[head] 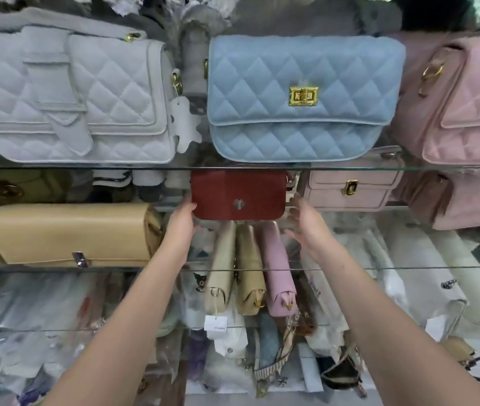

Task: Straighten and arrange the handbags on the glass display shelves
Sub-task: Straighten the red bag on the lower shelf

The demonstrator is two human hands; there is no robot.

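- Both hands are reaching up to the red handbag [238, 194], one at each lower corner.
- Left hand [181, 218] is touching the bag's lower left corner, its fingers lying mostly straight up along the left edge rather than curling round it.
- Right hand [306, 227] is hovering wide open just beside the lower right corner, fingers spread and relaxed, holding nothing; whether the fingertips are meeting the bag cannot be told.
- That red handbag is standing upright under the upper glass shelf [86, 168], front flap facing out, with a round silver clasp [238, 204] showing low on the flap.
- A small pink handbag [350, 189] is sitting just beside it on the right, and a tan handbag [68, 232] is lying well to its left.
- On the upper shelf a grey quilted handbag [68, 98], a light blue quilted handbag [306, 98] and a pink quilted handbag [467, 106] are standing in a row.
- Below the hands, three narrow bags are lying side by side: beige [221, 265], tan [250, 273] and pink [276, 271].
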